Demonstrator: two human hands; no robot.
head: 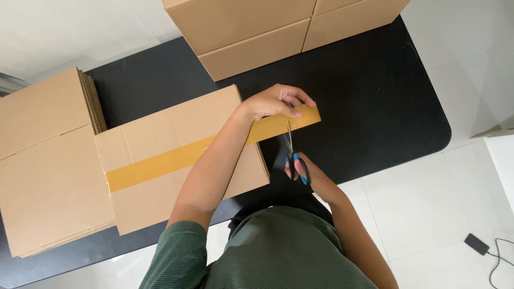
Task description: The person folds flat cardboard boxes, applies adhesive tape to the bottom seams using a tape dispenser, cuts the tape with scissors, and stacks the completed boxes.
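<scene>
A cardboard box (160, 134) lies on the black table (375, 96), with a strip of yellow-brown packing tape (155, 163) running across its top. The tape runs past the box's right edge, and my left hand (278, 101) pinches that free end (308, 115) taut. My right hand (305, 171) holds blue-handled scissors (293, 152), blades pointing up at the tape just right of the box's edge.
A stack of flattened cardboard (45, 160) lies at the table's left. Several closed boxes (257, 27) stand stacked at the far side. White tiled floor surrounds the table, with a black adapter and cable (482, 246) at the lower right.
</scene>
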